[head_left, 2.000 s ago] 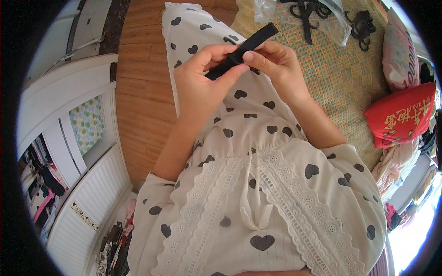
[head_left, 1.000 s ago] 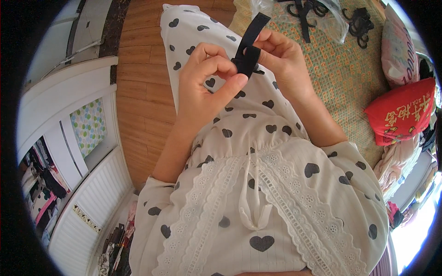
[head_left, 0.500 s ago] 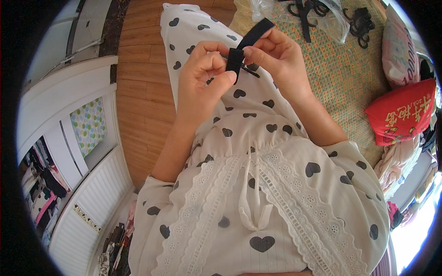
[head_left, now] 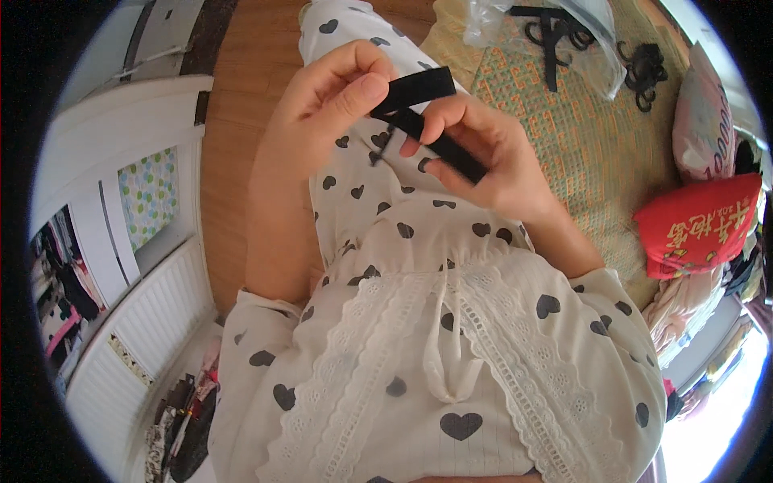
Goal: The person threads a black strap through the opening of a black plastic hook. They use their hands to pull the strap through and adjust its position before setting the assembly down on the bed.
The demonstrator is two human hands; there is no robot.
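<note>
A folded black strap (head_left: 427, 113) is pinched by the left hand (head_left: 322, 121) and right hand (head_left: 483, 161) above the heart-print dress (head_left: 403, 266); the fold could spring open if either pinch were loosened.

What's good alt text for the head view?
Seen from above, the left hand and the right hand pinch a folded black ribbon strip over a white dress with black hearts. More black ribbon bows lie on a yellow patterned mat beside a red cushion.
</note>
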